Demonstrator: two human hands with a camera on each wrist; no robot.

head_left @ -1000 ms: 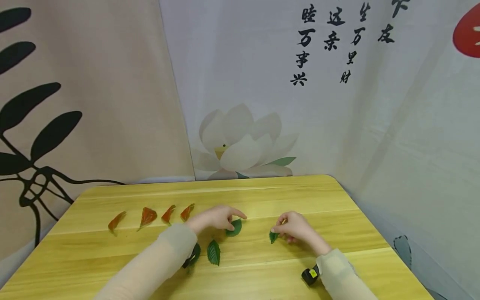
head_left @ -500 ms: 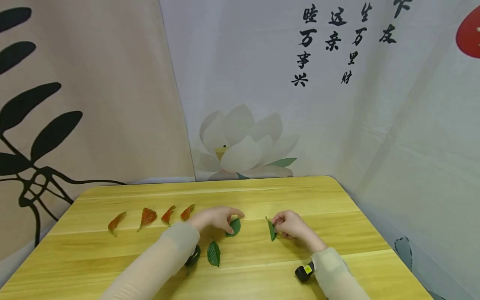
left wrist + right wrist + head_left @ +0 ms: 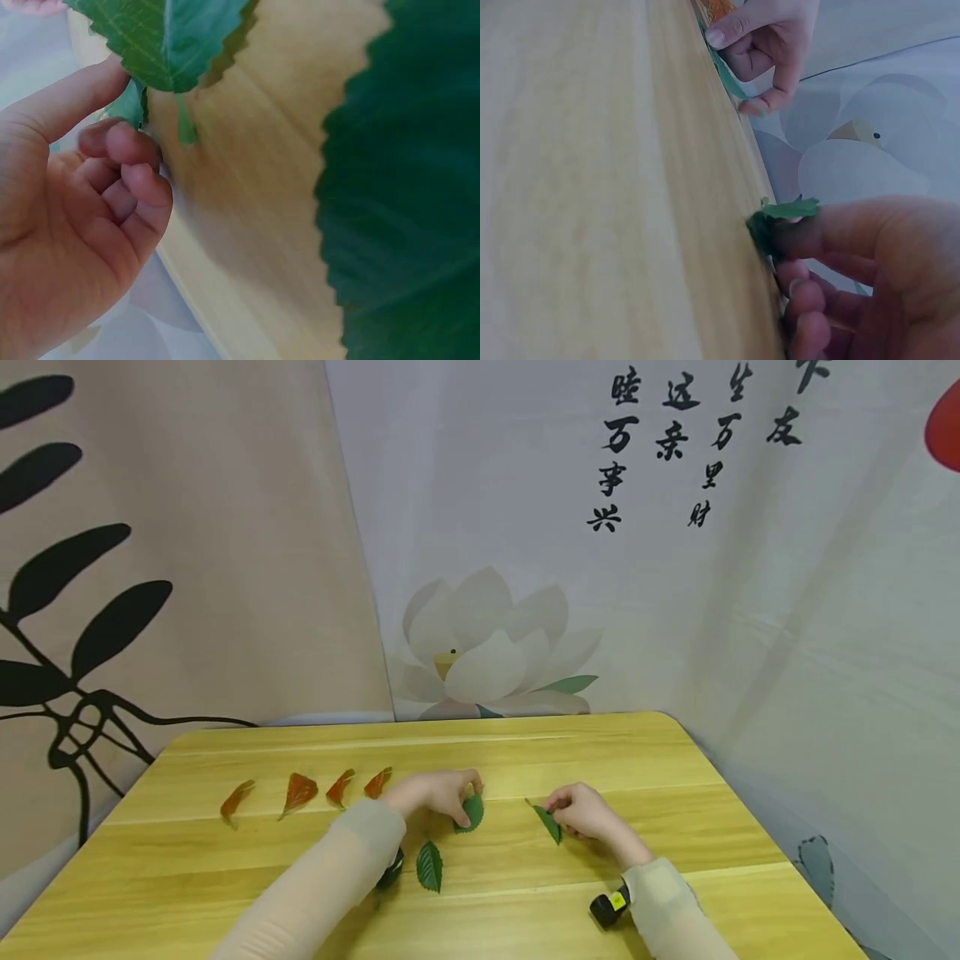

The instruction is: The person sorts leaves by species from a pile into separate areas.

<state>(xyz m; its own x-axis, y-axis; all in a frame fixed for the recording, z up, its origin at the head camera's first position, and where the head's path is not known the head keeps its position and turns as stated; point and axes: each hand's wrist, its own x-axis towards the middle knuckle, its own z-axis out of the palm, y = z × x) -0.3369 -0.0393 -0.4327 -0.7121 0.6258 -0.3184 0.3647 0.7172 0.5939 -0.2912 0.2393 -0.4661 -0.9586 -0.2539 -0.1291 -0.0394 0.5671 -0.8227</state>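
My left hand [image 3: 446,793] is bent over a green leaf [image 3: 471,814] on the wooden table, its thumb and index finger at the leaf's edges; in the right wrist view this left hand [image 3: 769,41] spans that leaf from thumb to fingertip. Farther right, my right hand [image 3: 585,810] pinches a narrow-looking green leaf [image 3: 550,827] close to the tabletop. In the right wrist view that leaf [image 3: 765,225] looks folded at the thumb and fingertips. Another serrated green leaf [image 3: 430,867] lies nearer me, and one more [image 3: 390,870] is partly covered by the left forearm.
Several reddish-orange leaves [image 3: 300,791] form a row at the back left of the table [image 3: 585,752]. A black wrist camera with a yellow label [image 3: 611,906] sits at the right cuff. A printed cloth [image 3: 487,527] hangs behind the table.
My left index finger has curled down from pointing outward to the leaf's edge. The right hand's leaf has turned, its stem now pointing up and left.
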